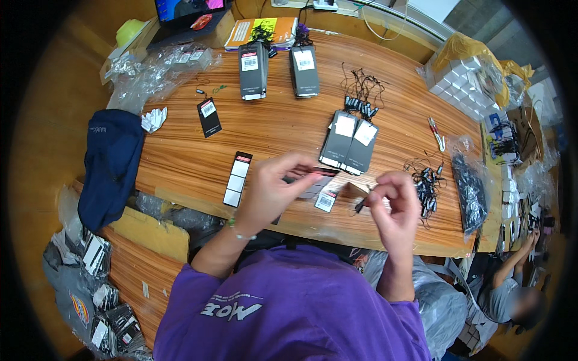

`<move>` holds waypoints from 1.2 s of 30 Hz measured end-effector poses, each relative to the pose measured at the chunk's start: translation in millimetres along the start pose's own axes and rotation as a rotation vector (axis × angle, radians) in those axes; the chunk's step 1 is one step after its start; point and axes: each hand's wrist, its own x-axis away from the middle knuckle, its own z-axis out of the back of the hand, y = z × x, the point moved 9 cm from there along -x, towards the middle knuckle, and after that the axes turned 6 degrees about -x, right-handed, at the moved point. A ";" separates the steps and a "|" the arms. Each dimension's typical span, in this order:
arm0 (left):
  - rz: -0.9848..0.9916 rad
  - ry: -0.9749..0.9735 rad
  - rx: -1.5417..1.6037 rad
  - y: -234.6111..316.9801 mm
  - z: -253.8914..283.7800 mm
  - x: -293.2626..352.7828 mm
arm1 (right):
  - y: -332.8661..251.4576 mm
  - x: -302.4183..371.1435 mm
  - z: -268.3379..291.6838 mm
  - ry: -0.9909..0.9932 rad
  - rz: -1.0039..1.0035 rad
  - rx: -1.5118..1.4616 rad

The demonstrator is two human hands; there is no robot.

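Hang tag [313,189], dark with pale panels, sits in your left hand [274,186], pinched at its edge between thumb and fingers, perhaps to leave its face uncovered. Your right hand [396,207] curls, seemingly pinching a black cord [360,207] with thumb and forefinger, its end hanging free. Beyond your hands, grey tag stacks [351,144] lie side by side, strings pointing away, likely against tangling; loose cords [428,189] pile right of your right hand. Beneath is a wood-grain table [283,120]; far right, a co-worker [506,295] works among packages.

Downward fisheye view from head, above table [277,129]
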 end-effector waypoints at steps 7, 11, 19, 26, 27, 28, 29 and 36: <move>-0.068 -0.082 0.042 17.3 -40.1 -6.5 | 5.0 -2.5 -12.2 0.021 0.025 0.055; -0.090 -0.102 0.087 18.7 -45.5 -4.6 | 5.8 -2.7 -12.3 0.007 0.029 0.087; -0.027 -0.128 0.160 12.1 -50.2 -3.0 | 5.0 -1.9 -11.4 -0.008 0.031 0.089; -0.022 -0.100 0.241 13.9 -50.8 0.5 | 4.1 -1.8 -11.8 0.000 -0.048 -0.002; -0.026 -0.092 0.261 13.4 -51.0 1.2 | 3.0 -1.6 -11.8 0.004 -0.044 -0.005; -0.029 -0.084 0.280 13.3 -50.6 1.7 | 2.1 -1.3 -11.7 0.009 -0.041 -0.009; -0.018 -0.089 0.292 13.3 -50.9 1.9 | 1.1 -1.1 -11.5 0.013 -0.038 -0.012; 0.001 -0.078 0.382 9.0 -51.1 4.5 | -3.8 -0.3 -14.1 0.004 -0.020 0.015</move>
